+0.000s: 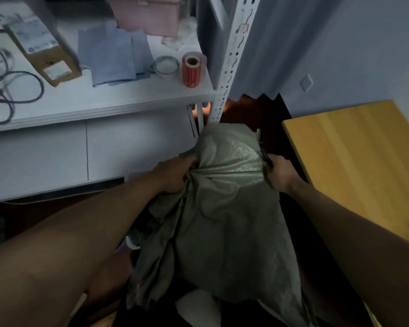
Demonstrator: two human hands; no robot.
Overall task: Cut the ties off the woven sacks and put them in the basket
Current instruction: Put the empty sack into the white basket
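A grey-green woven sack (224, 208) stands on the dark floor between my arms, its upper part bunched and creased. My left hand (175, 173) grips a gathered fold of the sack on its left side. My right hand (279, 173) grips the sack's right edge, and a dark object (267, 158) sticks out above its fingers; I cannot tell what it is. No tie and no basket can be made out in the blurred view.
A white table (99, 102) at the left carries a cardboard box (43, 50), black cables (7, 86), blue cloths (113, 55), a tape ring (167, 66) and a red label roll (191, 70). A white perforated post (229, 62) rises behind the sack. A wooden board (359, 161) lies at the right.
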